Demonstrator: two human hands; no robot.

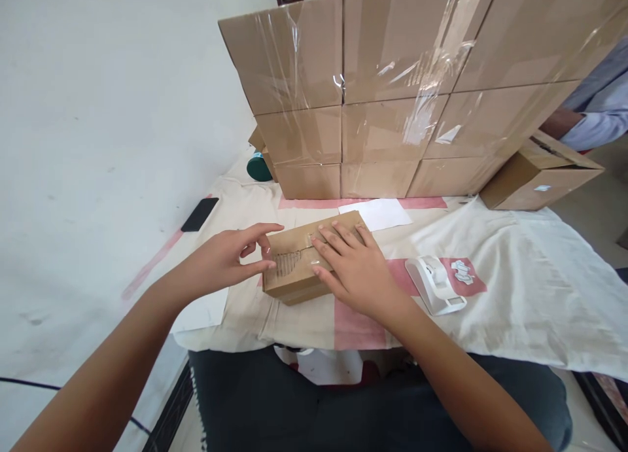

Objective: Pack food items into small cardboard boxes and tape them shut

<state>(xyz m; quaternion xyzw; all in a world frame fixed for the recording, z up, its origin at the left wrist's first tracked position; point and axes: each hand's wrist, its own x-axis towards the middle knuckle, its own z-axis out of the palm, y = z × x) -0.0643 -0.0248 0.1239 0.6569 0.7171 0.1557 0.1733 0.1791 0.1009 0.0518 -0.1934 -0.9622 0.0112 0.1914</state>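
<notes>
A small brown cardboard box [299, 288] lies on the cloth-covered table in front of me. Shiny clear tape [288, 262] crosses its top near the left end. My right hand [350, 262] rests flat on the top, fingers spread, covering much of its right half. At the left end, my left hand [240, 252] has its thumb and forefinger apart, with the other fingers bent. Its fingertips are at the box's edge; whether they pinch a bit of tape cannot be made out. A white tape dispenser [432, 285] stands right of my right hand.
Behind the box rises a tall stack of taped cartons [383, 131]. An open carton [534, 177] sits at the right, beside another person's sleeve [601, 121]. A black phone [200, 214], white paper [380, 214] and a green round lid [258, 168] lie around. A wall [98, 144] borders the left.
</notes>
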